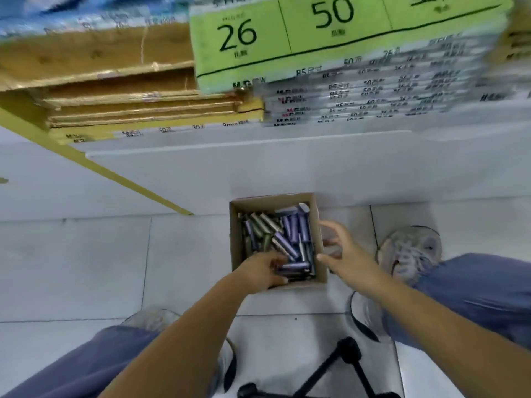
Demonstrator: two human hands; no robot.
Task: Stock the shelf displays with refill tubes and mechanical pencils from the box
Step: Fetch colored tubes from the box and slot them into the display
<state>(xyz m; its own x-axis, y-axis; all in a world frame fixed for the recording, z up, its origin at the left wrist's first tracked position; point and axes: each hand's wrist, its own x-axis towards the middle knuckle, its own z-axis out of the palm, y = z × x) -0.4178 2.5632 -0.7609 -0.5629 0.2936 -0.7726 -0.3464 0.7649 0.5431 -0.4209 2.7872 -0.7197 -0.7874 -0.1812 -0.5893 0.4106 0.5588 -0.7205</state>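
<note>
Where a box [234, 239] is set on the floor [86, 268], tubes [296, 266] inside are gripped by the left hand [263, 270]. The right hand [344, 254] is held open beside its right wall.

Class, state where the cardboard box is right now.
Head view, centre: the cardboard box sits on the tiled floor at the foot of the white shelf base, left hand reaching into it, right hand beside its right wall.

A black tripod [349, 351] stands on the pale tiled floor [86, 268].
</note>
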